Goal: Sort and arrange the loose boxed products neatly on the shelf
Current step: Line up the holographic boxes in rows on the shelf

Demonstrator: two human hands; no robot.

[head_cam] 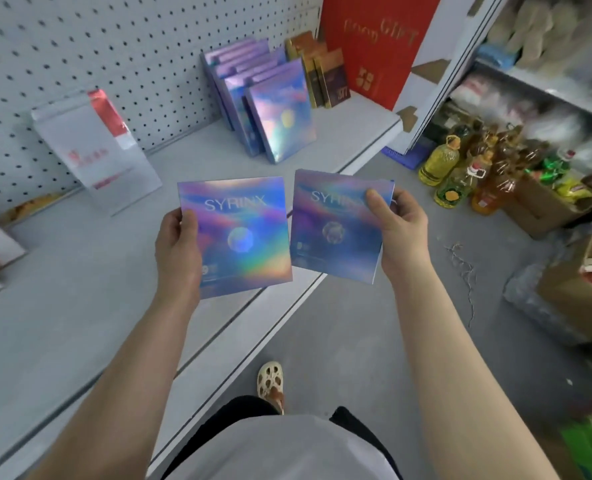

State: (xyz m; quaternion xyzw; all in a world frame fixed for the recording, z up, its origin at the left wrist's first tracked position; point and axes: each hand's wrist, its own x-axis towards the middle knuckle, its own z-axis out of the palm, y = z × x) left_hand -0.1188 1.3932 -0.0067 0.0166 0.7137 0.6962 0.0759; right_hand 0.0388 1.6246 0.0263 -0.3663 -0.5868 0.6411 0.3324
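Observation:
My left hand (176,247) grips a flat holographic blue-purple box (242,237) by its left edge, above the front of the grey shelf (80,289). My right hand (400,230) pinches a stack of the same holographic boxes (332,226) at its upper right corner, just past the shelf's front edge. Both fronts face me, side by side and slightly apart. Several matching boxes (273,109) stand in a leaning row at the back right of the shelf, against the pegboard.
A white-and-red box (97,150) leans on the pegboard (80,46) at the left. Brown boxes (322,74) and a tall red gift box (374,46) stand at the far right. Oil bottles (457,171) and cardboard cartons (543,209) crowd the floor to the right.

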